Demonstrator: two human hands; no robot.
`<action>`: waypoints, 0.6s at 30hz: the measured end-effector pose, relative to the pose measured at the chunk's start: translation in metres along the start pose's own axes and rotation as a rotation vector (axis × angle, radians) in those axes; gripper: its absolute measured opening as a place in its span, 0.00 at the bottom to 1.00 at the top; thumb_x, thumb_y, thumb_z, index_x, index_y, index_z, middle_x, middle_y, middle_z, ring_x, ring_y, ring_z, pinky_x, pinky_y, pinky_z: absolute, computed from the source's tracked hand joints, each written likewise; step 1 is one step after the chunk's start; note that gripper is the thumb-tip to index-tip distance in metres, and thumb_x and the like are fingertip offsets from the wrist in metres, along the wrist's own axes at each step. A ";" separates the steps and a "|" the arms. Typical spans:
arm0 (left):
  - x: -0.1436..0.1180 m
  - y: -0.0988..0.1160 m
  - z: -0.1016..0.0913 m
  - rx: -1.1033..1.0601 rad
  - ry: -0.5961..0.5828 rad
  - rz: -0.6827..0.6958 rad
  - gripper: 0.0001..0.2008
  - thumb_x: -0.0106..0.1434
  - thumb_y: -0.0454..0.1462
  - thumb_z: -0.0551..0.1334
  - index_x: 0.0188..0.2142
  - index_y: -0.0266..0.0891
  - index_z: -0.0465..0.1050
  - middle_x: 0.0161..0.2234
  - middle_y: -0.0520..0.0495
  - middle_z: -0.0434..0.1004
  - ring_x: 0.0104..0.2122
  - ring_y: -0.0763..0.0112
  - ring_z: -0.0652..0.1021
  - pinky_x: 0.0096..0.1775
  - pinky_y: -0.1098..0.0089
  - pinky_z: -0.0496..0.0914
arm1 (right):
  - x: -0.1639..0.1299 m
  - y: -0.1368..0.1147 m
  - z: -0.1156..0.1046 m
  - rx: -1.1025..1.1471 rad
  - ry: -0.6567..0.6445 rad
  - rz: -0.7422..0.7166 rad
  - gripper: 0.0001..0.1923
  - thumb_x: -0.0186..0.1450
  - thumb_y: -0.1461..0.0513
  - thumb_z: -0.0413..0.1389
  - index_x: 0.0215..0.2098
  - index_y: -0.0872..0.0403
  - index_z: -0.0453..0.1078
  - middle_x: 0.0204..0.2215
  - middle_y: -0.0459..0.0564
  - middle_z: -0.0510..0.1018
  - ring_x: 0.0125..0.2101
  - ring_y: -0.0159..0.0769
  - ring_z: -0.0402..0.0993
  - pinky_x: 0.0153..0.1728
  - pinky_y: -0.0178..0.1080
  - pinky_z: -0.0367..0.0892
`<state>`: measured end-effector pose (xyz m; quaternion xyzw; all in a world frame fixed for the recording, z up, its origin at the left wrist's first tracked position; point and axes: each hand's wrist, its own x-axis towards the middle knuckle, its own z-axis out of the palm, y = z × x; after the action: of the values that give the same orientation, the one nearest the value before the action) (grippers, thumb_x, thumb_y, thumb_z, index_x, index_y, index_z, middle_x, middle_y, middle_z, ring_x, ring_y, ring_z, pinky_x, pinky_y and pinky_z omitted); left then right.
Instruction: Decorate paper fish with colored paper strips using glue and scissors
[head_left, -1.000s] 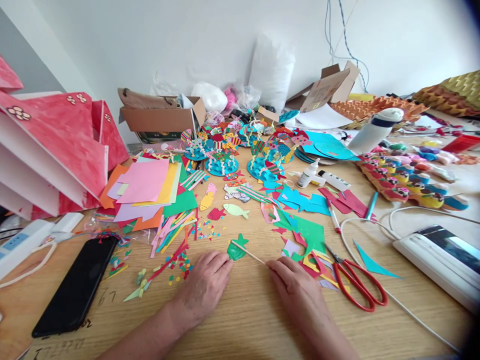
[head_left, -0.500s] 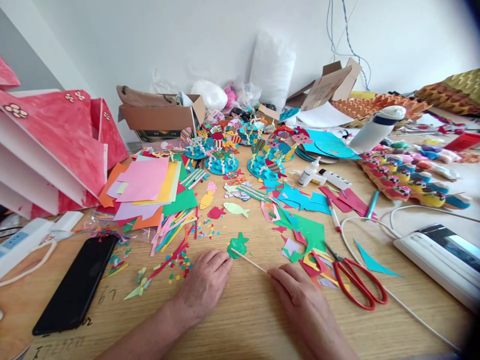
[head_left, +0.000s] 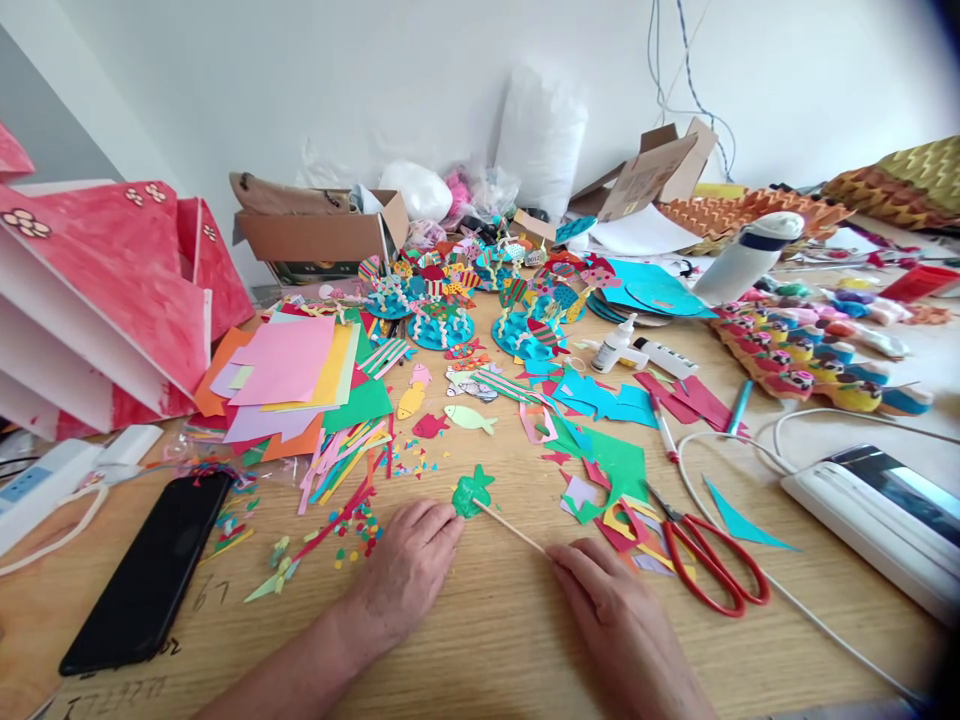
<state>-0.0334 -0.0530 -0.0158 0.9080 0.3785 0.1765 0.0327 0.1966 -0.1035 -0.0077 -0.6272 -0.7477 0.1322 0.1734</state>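
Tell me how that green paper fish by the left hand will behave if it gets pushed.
The green paper fish looks thin and flat, so probably light and floppy; it would likely slide on the smooth wooden table. The left hand pins its edge, and the wooden stick lies against it.

bare wood near the table (head_left: 495, 640) edge, scissors (head_left: 705, 560) right, phone (head_left: 146, 575) left
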 end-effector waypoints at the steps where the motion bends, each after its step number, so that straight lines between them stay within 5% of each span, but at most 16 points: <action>1: 0.000 0.000 0.000 0.001 0.005 0.002 0.12 0.59 0.30 0.53 0.43 0.36 0.66 0.41 0.46 0.69 0.41 0.67 0.68 0.44 0.63 0.68 | -0.002 0.001 0.000 0.004 -0.002 -0.005 0.15 0.65 0.62 0.40 0.32 0.52 0.68 0.30 0.50 0.72 0.30 0.33 0.71 0.30 0.33 0.66; 18: 0.001 0.002 -0.001 0.013 0.028 0.004 0.12 0.60 0.30 0.51 0.43 0.36 0.67 0.40 0.45 0.70 0.40 0.67 0.69 0.42 0.63 0.69 | -0.007 -0.002 -0.003 0.003 0.007 -0.026 0.15 0.64 0.62 0.41 0.31 0.51 0.68 0.29 0.48 0.73 0.29 0.32 0.71 0.29 0.33 0.66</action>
<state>-0.0320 -0.0537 -0.0139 0.9064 0.3783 0.1867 0.0210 0.1970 -0.1109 -0.0052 -0.6175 -0.7551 0.1288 0.1786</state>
